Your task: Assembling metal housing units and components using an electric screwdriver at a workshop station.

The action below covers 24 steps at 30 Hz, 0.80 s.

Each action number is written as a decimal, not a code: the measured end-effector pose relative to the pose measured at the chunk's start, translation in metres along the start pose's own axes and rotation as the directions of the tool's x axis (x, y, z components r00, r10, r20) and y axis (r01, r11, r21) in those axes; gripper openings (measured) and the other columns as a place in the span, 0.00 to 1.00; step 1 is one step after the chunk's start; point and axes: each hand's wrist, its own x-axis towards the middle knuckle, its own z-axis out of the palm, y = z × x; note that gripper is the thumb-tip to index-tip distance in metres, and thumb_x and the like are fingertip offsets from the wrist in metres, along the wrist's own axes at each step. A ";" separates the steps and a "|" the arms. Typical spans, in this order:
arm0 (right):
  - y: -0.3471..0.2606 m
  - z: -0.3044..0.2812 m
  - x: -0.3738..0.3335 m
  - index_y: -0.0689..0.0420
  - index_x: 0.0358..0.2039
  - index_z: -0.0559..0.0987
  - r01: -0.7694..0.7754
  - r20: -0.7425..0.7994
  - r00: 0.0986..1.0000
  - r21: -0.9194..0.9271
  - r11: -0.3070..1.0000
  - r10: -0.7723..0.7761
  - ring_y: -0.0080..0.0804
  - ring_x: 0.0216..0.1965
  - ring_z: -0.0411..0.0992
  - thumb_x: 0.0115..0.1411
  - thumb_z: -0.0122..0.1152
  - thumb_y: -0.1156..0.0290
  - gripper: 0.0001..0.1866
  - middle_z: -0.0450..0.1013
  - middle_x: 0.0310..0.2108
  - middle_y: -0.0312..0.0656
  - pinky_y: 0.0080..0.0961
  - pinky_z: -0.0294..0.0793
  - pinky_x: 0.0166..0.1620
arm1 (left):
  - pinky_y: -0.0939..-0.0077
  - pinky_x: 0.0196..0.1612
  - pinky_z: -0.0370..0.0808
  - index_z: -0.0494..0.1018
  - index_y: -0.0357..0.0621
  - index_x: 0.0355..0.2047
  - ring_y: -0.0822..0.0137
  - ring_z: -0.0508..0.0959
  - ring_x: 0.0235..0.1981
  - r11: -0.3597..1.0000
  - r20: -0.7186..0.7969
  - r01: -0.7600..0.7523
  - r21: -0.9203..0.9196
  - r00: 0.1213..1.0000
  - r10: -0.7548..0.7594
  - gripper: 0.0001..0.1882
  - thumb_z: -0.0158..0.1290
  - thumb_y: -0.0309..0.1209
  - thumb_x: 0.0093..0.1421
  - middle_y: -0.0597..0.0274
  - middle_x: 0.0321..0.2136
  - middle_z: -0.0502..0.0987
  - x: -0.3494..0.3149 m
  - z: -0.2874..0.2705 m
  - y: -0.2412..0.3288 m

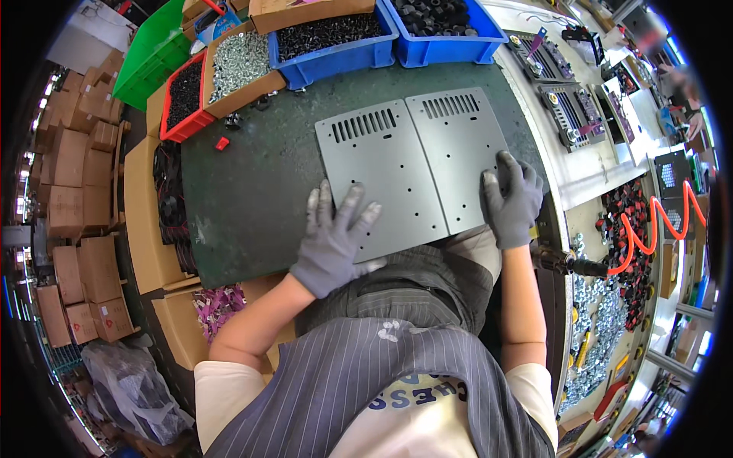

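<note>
Two flat grey sheet-metal panels lie side by side on the dark green work surface, edges meeting or nearly so. Each has a row of slots at its far end and several small holes. My left hand [330,243], in a grey glove, lies with spread fingers on the near left corner of the left panel [385,172]. At the right edge of the right panel [450,149] rests my gloved right hand [515,204], its thumb and fingers apart and touching the panel there. Neither hand is closed round anything that I can see.
Blue bins [336,57] of dark fasteners line the far edge, beside a cardboard box of silver screws [238,65] and a red bin [185,99]. To the right, a power screwdriver [569,263] hangs on a coiled orange hose [649,229]. Purple parts [217,309] fill a carton.
</note>
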 end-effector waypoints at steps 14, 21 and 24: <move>-0.079 0.033 0.217 0.48 0.50 0.72 0.349 0.033 0.934 0.133 0.928 -0.356 0.43 0.52 0.64 0.53 0.57 0.56 0.24 0.69 0.49 0.43 0.36 0.63 0.54 | 0.34 0.59 0.42 0.66 0.56 0.53 0.30 0.46 0.59 0.998 0.043 -0.016 -0.055 0.999 0.018 0.39 0.52 0.63 0.45 0.50 0.58 0.55 0.026 -0.009 0.005; -0.123 0.087 0.302 0.50 0.57 0.62 0.138 0.536 0.840 -0.062 0.988 -0.084 0.50 0.56 0.63 0.43 0.63 0.47 0.42 0.57 0.58 0.54 0.40 0.65 0.56 | 0.33 0.58 0.44 0.65 0.60 0.56 0.28 0.50 0.57 0.988 0.024 -0.045 -0.146 0.998 0.049 0.37 0.49 0.62 0.48 0.52 0.60 0.54 0.026 -0.004 -0.005; -0.124 0.090 0.306 0.54 0.56 0.61 0.078 0.540 0.842 -0.118 0.990 -0.002 0.52 0.55 0.64 0.40 0.66 0.43 0.46 0.57 0.57 0.58 0.38 0.66 0.55 | 0.32 0.57 0.45 0.64 0.60 0.57 0.27 0.52 0.56 0.984 0.019 -0.054 -0.173 0.998 0.058 0.38 0.49 0.63 0.48 0.52 0.60 0.55 0.025 -0.001 -0.008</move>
